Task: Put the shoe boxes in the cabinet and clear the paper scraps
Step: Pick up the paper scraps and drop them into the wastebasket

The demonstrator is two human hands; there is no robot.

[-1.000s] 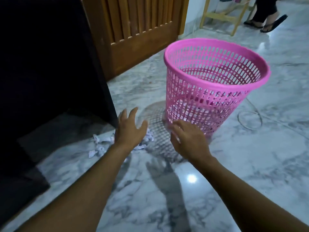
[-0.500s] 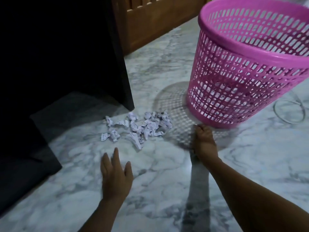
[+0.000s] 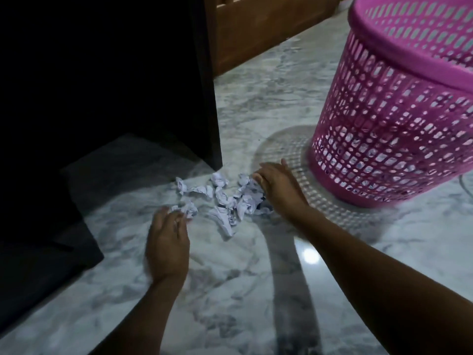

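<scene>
Several crumpled white paper scraps point(image 3: 225, 198) lie in a loose pile on the marble floor point(image 3: 256, 278) beside the dark cabinet point(image 3: 102, 85). My left hand point(image 3: 167, 244) reaches the pile's near left edge, its fingertips touching a scrap. My right hand point(image 3: 277, 185) lies against the pile's right side with fingers curved toward the scraps. A pink mesh wastebasket point(image 3: 394, 129) stands upright just right of my right hand. No shoe boxes are in view.
A wooden slatted door point(image 3: 268, 26) stands behind the cabinet at the top. A thin wire loop point(image 3: 464, 185) lies on the floor at the right edge. A bright light reflection shows on the floor near my right forearm.
My right hand let go of the basket's base and moved left to the paper pile. My left hand moved forward to the scraps. The view came closer to the floor.
</scene>
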